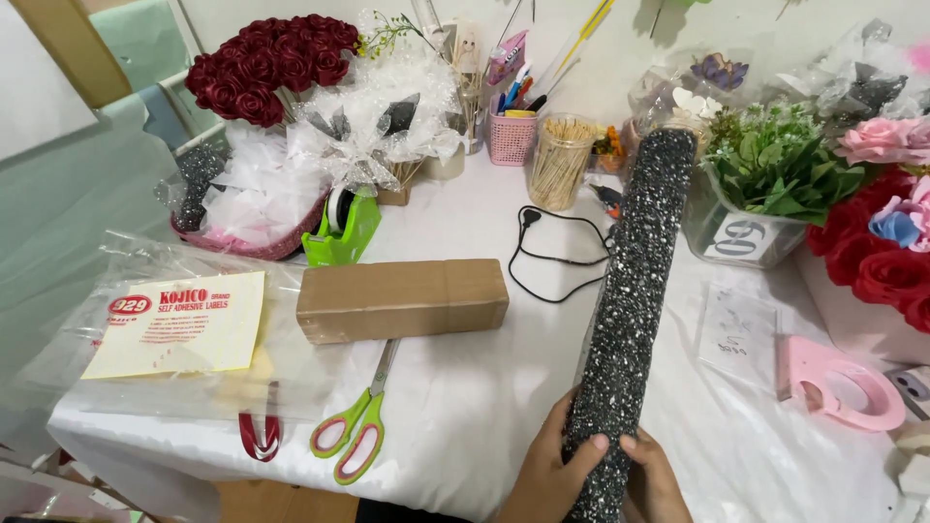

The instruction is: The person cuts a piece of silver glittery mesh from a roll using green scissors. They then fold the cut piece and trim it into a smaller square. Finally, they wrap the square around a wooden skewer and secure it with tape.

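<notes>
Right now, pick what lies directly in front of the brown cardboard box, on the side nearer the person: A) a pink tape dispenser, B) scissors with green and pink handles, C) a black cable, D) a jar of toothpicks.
B: the scissors lie just below the brown box on the white cloth, blades pointing up toward it.

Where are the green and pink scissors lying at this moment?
The scissors lie on the white table cover, lower centre-left of the head view, just below the brown cardboard box and left of the left hand.
</notes>
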